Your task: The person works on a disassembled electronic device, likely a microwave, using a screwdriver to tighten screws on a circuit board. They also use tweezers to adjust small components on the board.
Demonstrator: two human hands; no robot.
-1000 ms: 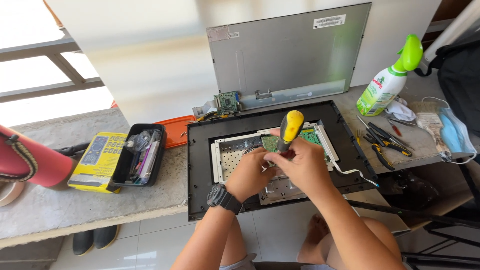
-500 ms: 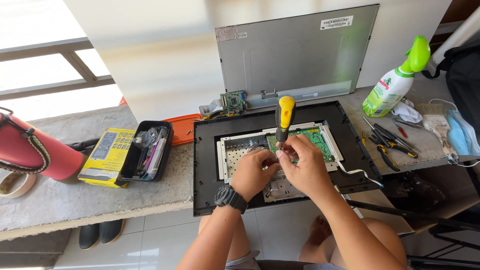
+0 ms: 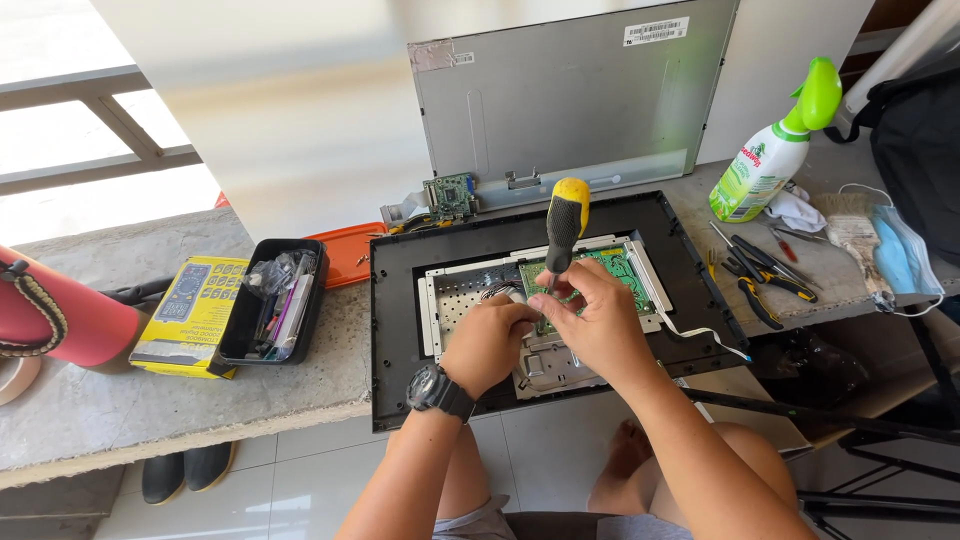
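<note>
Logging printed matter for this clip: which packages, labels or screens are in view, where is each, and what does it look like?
Yellow box: flat on the concrete ledge at left, rectangular, with a meter pictured on it.
Spray bottle: upright at right, white with green trigger and a colourful label.
White sticker: top right of the grey metal panel leaning on the wall.
Silver tape patch: the panel's top left corner.

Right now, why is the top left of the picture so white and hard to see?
In the head view, strong daylight washes out the railing and the wall to near white; the hands, left and right, the screwdriver and the green circuit board stay sharp and evenly lit.
</note>
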